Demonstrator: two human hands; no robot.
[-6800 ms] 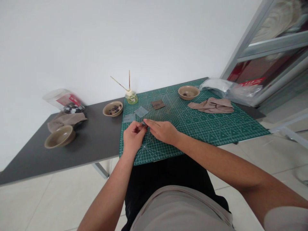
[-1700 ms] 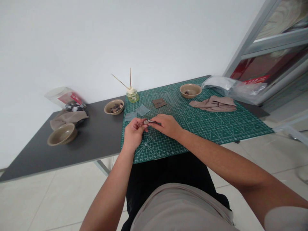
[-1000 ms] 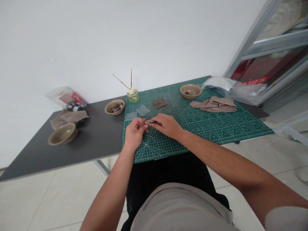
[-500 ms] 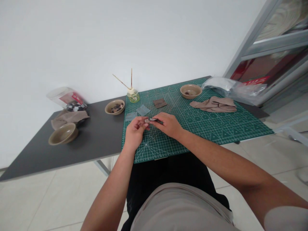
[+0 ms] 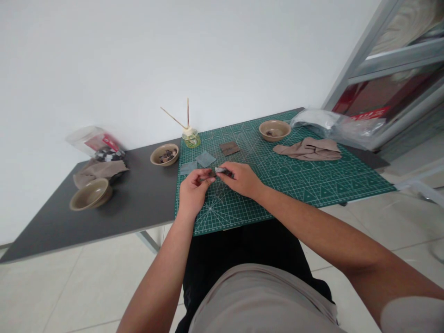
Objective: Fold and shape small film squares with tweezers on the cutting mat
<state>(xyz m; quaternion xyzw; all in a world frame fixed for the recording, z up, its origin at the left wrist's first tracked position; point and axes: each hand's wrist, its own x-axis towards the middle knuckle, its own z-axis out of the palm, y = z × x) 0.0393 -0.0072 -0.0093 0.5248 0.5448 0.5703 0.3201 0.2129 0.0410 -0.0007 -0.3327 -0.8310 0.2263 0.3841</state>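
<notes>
Both hands meet over the near left part of the green cutting mat. My right hand pinches a thin dark tool together with a small grey piece at its fingertips. My left hand is curled, its fingertips closed on something small that I cannot make out, just left of the grey piece. Two grey squares and a brown square lie flat on the mat just beyond the hands.
A tan bowl of dark pieces and an empty tan bowl sit on the dark table. A reed bottle, a far bowl, beige cloths, a plastic bag and a tipped jar stand around.
The hands stayed at the same spot on the mat. The small grey piece has moved slightly right, away from the left fingertips to the right hand's.
</notes>
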